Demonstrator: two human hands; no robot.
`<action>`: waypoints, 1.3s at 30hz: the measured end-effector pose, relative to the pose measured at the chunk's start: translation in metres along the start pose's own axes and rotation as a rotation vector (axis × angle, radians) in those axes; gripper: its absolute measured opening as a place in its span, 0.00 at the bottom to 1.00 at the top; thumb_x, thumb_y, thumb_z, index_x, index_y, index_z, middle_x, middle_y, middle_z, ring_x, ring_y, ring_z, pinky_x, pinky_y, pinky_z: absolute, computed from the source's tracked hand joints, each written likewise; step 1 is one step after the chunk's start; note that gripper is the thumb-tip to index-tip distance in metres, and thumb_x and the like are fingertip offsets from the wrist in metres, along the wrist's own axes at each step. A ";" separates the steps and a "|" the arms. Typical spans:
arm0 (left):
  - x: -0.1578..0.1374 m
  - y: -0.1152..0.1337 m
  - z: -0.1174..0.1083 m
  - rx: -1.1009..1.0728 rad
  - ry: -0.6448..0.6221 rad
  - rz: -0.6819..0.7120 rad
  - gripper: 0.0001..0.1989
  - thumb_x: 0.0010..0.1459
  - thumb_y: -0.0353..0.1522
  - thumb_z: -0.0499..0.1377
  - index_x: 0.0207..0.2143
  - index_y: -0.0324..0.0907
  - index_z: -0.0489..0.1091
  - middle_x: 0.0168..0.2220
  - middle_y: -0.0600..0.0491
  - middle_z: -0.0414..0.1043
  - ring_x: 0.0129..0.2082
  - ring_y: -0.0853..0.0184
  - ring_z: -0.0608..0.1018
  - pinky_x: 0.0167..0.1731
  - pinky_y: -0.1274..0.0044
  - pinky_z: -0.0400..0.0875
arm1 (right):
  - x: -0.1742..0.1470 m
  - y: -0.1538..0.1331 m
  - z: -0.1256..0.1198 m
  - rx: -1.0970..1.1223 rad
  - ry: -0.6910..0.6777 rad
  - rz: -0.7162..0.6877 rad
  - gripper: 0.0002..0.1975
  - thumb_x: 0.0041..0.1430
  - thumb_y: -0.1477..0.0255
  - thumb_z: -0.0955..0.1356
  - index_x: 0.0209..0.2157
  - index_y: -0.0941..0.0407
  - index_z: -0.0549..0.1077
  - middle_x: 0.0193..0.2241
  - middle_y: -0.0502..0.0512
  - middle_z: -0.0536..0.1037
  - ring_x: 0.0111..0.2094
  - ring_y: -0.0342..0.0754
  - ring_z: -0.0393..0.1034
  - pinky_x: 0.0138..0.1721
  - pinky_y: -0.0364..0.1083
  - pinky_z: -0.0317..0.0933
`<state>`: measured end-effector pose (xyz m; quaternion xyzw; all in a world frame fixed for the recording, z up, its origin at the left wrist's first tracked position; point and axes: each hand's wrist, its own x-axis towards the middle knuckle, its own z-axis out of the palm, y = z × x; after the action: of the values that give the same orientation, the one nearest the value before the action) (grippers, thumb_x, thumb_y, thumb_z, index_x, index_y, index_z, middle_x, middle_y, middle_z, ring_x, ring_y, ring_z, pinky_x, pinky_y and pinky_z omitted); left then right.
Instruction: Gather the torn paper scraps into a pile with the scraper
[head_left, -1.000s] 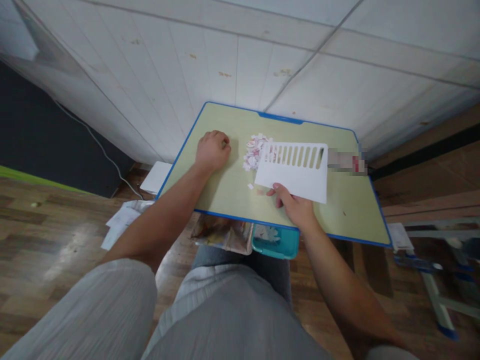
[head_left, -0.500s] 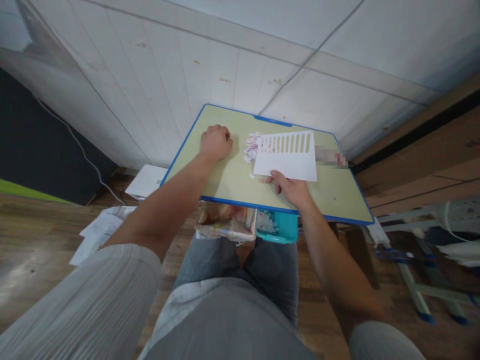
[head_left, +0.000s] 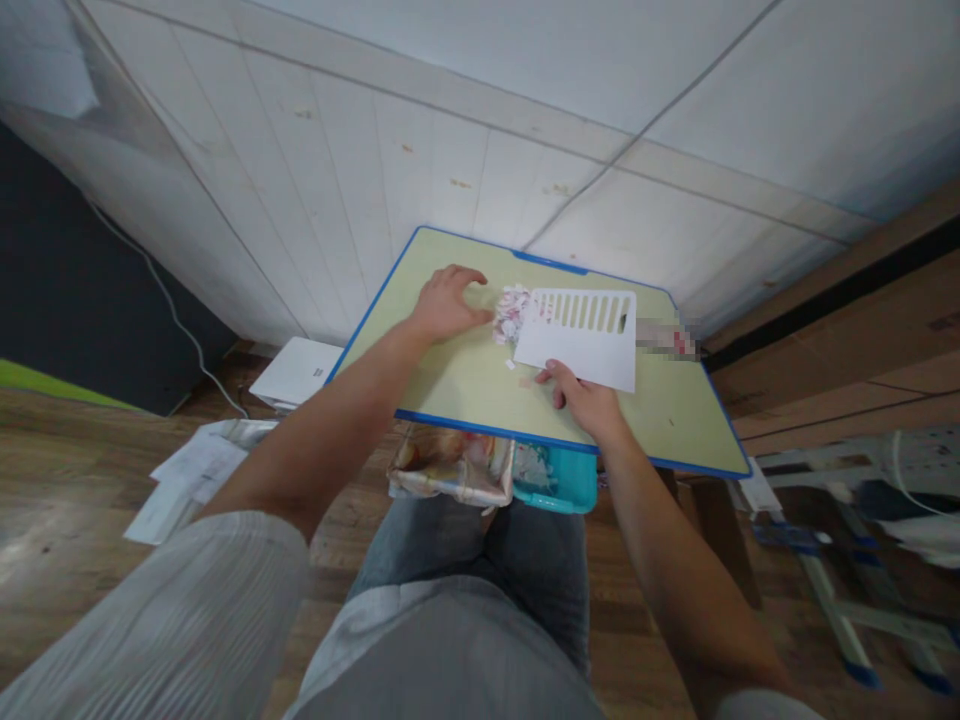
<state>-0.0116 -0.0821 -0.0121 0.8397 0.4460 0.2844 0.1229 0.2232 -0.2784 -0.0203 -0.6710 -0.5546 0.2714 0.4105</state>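
I see the left hand (head_left: 448, 303) with its thumb and fingers parted in a wide, empty curve, opening toward a heap of paper scraps (head_left: 512, 312); whether its thumb tip touches them I cannot tell. The scraps are small, flat and angular, white with pinkish marks. My right hand (head_left: 589, 400) is closed on the near edge of a white slotted panel (head_left: 577, 362), thumb on top, fingers curled at the edge. The panel looks smooth and stiff, a thin rectangle with round-ended slots in a row along its far side; it overlaps the heap, and pinkish bits show through the leftmost slots. I can't judge whether it lies fully flat on the pale yellow-green tabletop (head_left: 465, 385), which has blue edging. One loose scrap (head_left: 511, 365) sits just beside the panel's left corner. Below the near edge I have a glossy teal plastic bin (head_left: 555, 503) holding whitish scraps, next to a box with a creased lining (head_left: 442, 488), its mottled contents unclear.
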 end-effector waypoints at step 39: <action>0.012 0.004 0.000 0.004 -0.001 -0.022 0.20 0.70 0.33 0.64 0.63 0.44 0.76 0.67 0.40 0.75 0.70 0.43 0.73 0.75 0.50 0.66 | -0.025 -0.011 -0.017 0.077 0.009 0.094 0.18 0.56 0.56 0.75 0.18 0.50 0.79 0.20 0.54 0.79 0.25 0.52 0.75 0.40 0.53 0.74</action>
<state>-0.0035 -0.0744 -0.0053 0.8351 0.4556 0.2820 0.1247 0.2252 -0.3062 -0.0050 -0.6813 -0.5098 0.3083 0.4253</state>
